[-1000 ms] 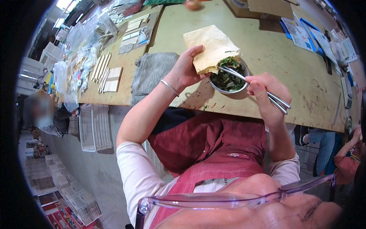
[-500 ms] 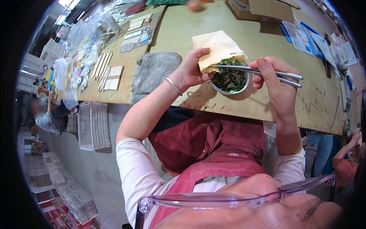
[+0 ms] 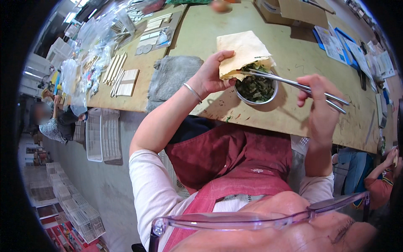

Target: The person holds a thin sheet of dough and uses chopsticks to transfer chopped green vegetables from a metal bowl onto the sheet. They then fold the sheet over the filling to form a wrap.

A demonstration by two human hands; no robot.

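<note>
Over a stained yellowish surface, my left fingers clasp a folded beige flatbread at the far side of a metal bowl of chopped greens. My right fingers grip metal chopsticks, tips at the flatbread's near edge; a grey towel lies to the left.

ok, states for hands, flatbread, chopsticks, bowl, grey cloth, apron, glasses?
Left hand: closed on flatbread
Right hand: gripping chopsticks
Bowl: upright, holding greens
Flatbread: open along one edge, greens at the opening
Chopsticks: tips at that opening
Grey cloth: folded, on table
Apron: worn
Glasses: worn
</note>
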